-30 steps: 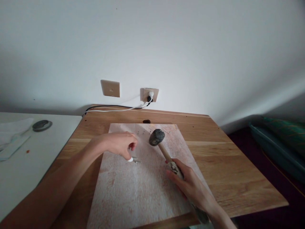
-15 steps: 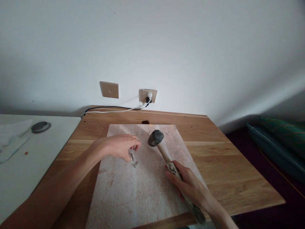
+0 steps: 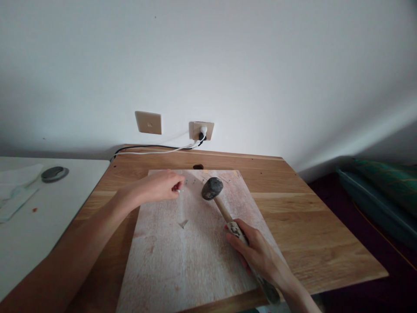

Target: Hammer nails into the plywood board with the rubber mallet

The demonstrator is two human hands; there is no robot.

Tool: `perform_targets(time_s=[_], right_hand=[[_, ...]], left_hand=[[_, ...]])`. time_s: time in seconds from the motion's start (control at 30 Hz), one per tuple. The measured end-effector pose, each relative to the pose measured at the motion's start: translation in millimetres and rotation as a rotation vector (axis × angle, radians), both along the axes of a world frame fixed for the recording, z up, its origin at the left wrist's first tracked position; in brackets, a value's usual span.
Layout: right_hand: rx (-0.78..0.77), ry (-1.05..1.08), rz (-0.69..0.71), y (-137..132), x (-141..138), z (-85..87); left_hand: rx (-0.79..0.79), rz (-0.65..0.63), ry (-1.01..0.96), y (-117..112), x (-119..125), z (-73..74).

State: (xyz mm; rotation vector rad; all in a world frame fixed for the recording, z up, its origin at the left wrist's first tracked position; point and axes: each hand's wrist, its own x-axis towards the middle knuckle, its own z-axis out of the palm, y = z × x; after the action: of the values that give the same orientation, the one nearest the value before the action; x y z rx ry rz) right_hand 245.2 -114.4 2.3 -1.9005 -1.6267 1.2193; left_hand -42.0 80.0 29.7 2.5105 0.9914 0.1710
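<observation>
My right hand point(image 3: 252, 245) is wrapped round the handle of a rubber mallet point(image 3: 212, 188). Its black head is over the upper part of a pale, wood-grained board point(image 3: 156, 261). My left hand point(image 3: 161, 185) is closed above the board's upper left, fingertips pinching a small shiny nail point(image 3: 180, 190), partly hidden by the fingers. Several thin nails stand in a row near the far edge, such as one nail point(image 3: 194, 181) left of the mallet head and another nail point(image 3: 229, 181) right of it. A few loose nails point(image 3: 184, 224) lie together mid-board.
The board lies on a wooden desk point(image 3: 312, 230). Behind it, cables point(image 3: 146, 152) run along the wall to a socket point(image 3: 208, 130) with plugs. A white table point(image 3: 19, 252) with a grey round cap point(image 3: 54, 174) adjoins on the left. Dark green cushions point(image 3: 381, 200) lie at right.
My left hand has moved up and away from the loose nails toward the row at the far edge, a nail in its fingertips. My right hand and the mallet have stayed put.
</observation>
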Motion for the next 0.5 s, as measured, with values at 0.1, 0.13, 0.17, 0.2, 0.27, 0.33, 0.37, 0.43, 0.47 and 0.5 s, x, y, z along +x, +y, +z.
perform_targets(time_s=[0.1, 0.13, 0.17, 0.2, 0.27, 0.33, 0.37, 0.43, 0.47, 0.5], right_hand=[[0.009, 0.008, 0.000, -1, 0, -1.1], [0.013, 0.014, 0.002, -1, 0, -1.6], [0.016, 0.018, 0.005, -1, 0, -2.1], [0.020, 0.020, 0.005, -1, 0, -2.6], [0.024, 0.017, 0.004, -1, 0, -3.2], [0.018, 0.017, 0.003, -2, 0, -3.2], [0.015, 0.017, 0.002, -1, 0, -2.9], [0.013, 0.014, 0.001, -1, -1, -1.7], [0.014, 0.010, 0.000, -1, -1, -1.0], [0.017, 0.004, 0.001, -1, -1, -0.2]], left_hand=[[0.073, 0.028, -0.104, 14, -10, -4.5], [0.084, 0.020, -0.130, 18, -12, -7.2], [0.087, 0.010, -0.150, 22, -14, -10.5], [0.087, 0.002, -0.162, 25, -15, -14.2], [0.088, -0.004, -0.172, 29, -16, -21.4], [0.090, -0.005, -0.183, 31, -16, -27.0], [0.089, -0.006, -0.191, 32, -15, -28.9], [0.077, -0.008, -0.209, 33, -15, -31.2], [0.069, -0.008, -0.215, 33, -14, -31.8], [0.063, -0.006, -0.218, 33, -14, -32.3]])
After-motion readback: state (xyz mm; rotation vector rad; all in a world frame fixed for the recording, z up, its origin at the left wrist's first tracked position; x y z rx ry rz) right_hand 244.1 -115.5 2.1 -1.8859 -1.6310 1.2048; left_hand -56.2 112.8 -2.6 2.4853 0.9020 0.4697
